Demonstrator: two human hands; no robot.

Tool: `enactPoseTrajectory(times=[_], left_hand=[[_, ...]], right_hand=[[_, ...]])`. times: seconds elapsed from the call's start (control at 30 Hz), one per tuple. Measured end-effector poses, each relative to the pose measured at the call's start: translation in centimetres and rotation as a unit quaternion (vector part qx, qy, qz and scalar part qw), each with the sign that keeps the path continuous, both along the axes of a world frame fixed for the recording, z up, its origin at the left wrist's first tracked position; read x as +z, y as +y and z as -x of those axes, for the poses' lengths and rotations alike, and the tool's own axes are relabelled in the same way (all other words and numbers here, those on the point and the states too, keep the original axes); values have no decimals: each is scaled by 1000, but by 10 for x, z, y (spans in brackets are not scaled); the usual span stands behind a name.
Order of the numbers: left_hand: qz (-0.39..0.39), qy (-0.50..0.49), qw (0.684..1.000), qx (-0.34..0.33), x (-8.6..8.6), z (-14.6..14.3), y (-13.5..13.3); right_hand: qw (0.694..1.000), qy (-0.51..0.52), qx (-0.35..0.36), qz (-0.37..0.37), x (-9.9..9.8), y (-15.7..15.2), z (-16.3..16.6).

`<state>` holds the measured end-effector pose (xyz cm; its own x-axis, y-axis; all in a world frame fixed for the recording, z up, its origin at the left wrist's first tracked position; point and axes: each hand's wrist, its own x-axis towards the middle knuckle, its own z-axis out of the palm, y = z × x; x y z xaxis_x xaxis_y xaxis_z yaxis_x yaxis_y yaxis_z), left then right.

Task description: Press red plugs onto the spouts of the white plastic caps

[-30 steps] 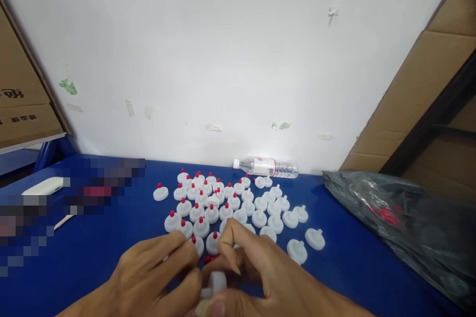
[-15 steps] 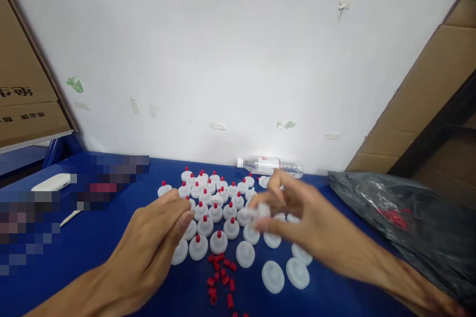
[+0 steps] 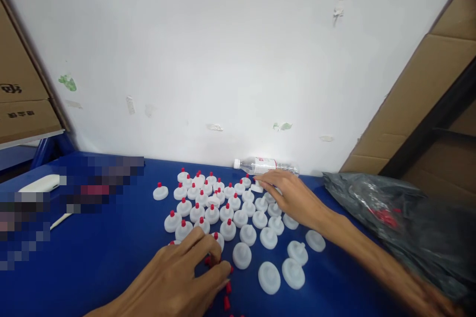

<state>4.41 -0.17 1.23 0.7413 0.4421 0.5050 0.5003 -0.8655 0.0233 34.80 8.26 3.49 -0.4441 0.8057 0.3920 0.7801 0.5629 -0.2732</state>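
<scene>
Several white round caps with red tips [image 3: 201,204] stand in rows on the blue table [image 3: 111,252]. To their right are plain white caps [image 3: 268,237] without tips. My left hand [image 3: 178,280] is near the front edge. Its fingers are curled and pinch at a small pile of loose red tips [image 3: 226,301]. My right hand [image 3: 292,197] reaches to the far end of the rows. Its fingertips are closed on a white cap [image 3: 256,187] that rests on the table, just in front of a lying plastic bottle [image 3: 266,166].
A black plastic bag [image 3: 401,228] with red bits inside lies at the right. Cardboard boxes stand at the left [image 3: 22,109] and right [image 3: 420,89]. A white wall rises behind the table. A white flat device [image 3: 39,184] lies at the far left.
My hands were together at the front on a white cap. The right hand then carried it to the far end of the rows. The left hand dropped back onto the red tips.
</scene>
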Motion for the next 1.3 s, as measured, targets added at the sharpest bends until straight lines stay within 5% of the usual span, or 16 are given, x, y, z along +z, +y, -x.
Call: enactPoseTrajectory(times=[0.7, 1.3], left_hand=[[7, -7, 1000, 5, 2, -1, -4], [-30, -19, 999, -36, -12, -4, 7]], right_hand=[[996, -85, 31, -13, -7, -2, -1], [996, -55, -71, 3, -12, 14, -20]])
